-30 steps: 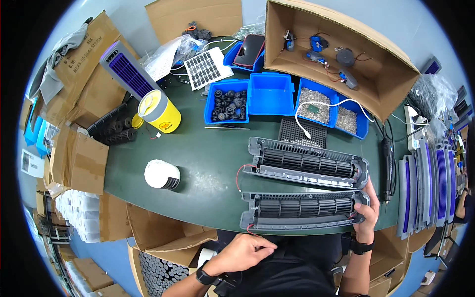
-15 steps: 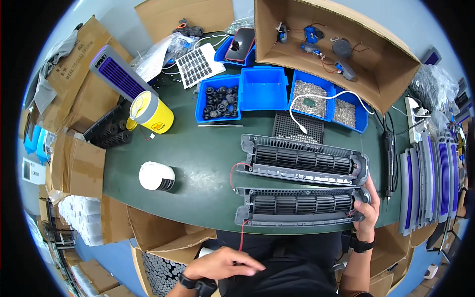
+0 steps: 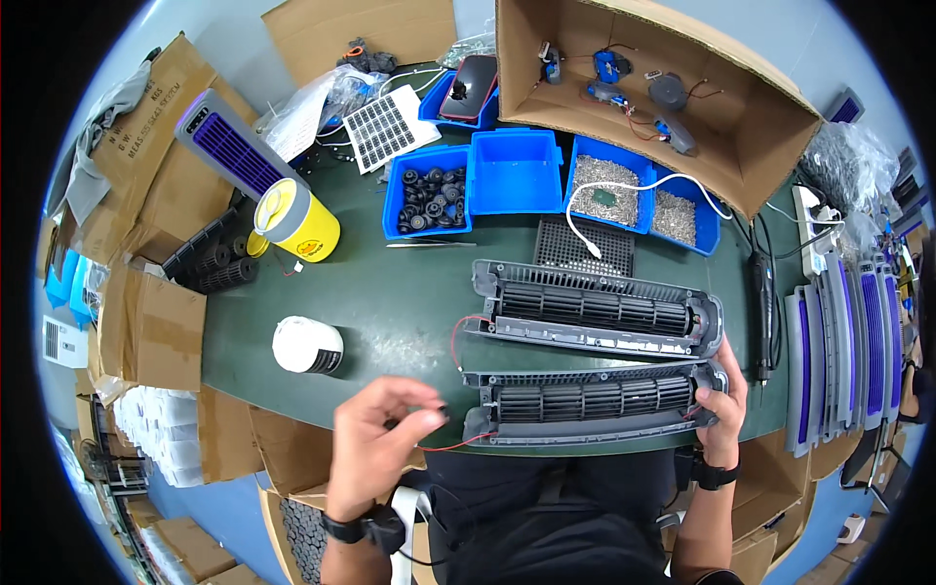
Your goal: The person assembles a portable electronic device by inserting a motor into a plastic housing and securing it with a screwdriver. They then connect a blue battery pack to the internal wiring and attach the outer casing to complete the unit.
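Observation:
Two grey fan housings lie side by side, each with a black ribbed roller inside: the far housing (image 3: 597,310) and the near housing (image 3: 590,408). My right hand (image 3: 720,409) grips the near housing's right end, thumb on top and fingers around the outside. My left hand (image 3: 385,434) is off the near housing's left end, over the table's front edge. Its thumb and fingertips pinch a small black part (image 3: 444,412), too small to name exactly. From the near housing a red wire (image 3: 456,446) runs to below this hand; its end is hidden.
A white tub (image 3: 308,345) and a yellow canister (image 3: 298,222) stand on the left. Blue bins (image 3: 515,174) hold black wheels and small metal pieces at the back. A cardboard box (image 3: 741,136) contains motors. At right are an electric screwdriver (image 3: 762,317) and stacked purple-grey panels (image 3: 843,361).
My left hand has risen up and left from below the table edge, and its fingers have closed on the small black part. The near housing's red wire now stretches left instead of hanging down.

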Tool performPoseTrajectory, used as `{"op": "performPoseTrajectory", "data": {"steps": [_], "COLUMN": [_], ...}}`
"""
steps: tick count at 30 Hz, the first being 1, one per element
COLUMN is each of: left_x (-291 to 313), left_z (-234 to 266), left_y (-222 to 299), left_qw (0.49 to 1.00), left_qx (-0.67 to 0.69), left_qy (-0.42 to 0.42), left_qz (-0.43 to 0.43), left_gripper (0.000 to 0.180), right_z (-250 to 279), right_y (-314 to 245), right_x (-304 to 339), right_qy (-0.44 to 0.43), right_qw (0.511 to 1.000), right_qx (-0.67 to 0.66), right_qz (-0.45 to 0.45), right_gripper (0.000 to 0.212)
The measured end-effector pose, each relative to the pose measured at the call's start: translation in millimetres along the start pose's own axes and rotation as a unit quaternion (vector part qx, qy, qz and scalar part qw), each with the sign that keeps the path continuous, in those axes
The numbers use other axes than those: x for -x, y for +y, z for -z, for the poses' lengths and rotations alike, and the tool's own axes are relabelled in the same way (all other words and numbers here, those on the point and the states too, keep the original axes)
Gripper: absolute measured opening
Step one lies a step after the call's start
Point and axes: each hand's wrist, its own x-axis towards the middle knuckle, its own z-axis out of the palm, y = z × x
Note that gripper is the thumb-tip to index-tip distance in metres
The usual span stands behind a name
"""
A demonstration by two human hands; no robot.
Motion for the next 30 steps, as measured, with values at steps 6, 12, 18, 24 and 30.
{"op": "performPoseTrajectory", "data": {"steps": [6,12,18,24,30], "left_x": [-16.2,-21.0,-26.1,-25.8,-23.9], "left_z": [-22.2,-39.9,-46.0,-49.0,-47.5], "left_y": [-45.0,-53.1,-55.1,-53.7,-60.3], "left_qw": [0.996,0.996,0.995,0.996,0.998], "left_qx": [0.045,0.062,0.074,0.072,0.034], "left_qy": [0.014,0.035,0.046,0.054,0.034], "left_qz": [0.078,0.052,0.039,0.025,0.039], "left_gripper": [0.015,0.012,0.013,0.013,0.011], "right_z": [-3.5,-3.0,-4.2,-0.3,-1.8], "right_y": [-2.0,-4.4,-8.0,-5.1,-3.9], "right_x": [-3.0,-1.8,-2.1,-2.0,-2.9], "right_qy": [-0.005,0.006,-0.001,-0.003,0.003], "right_qw": [1.0,1.0,1.0,1.0,1.0], "right_qx": [0.001,0.003,0.005,0.02,0.006], "right_qz": [0.001,-0.009,-0.017,-0.023,-0.016], "right_gripper": [0.101,0.101,0.102,0.101,0.102]}}
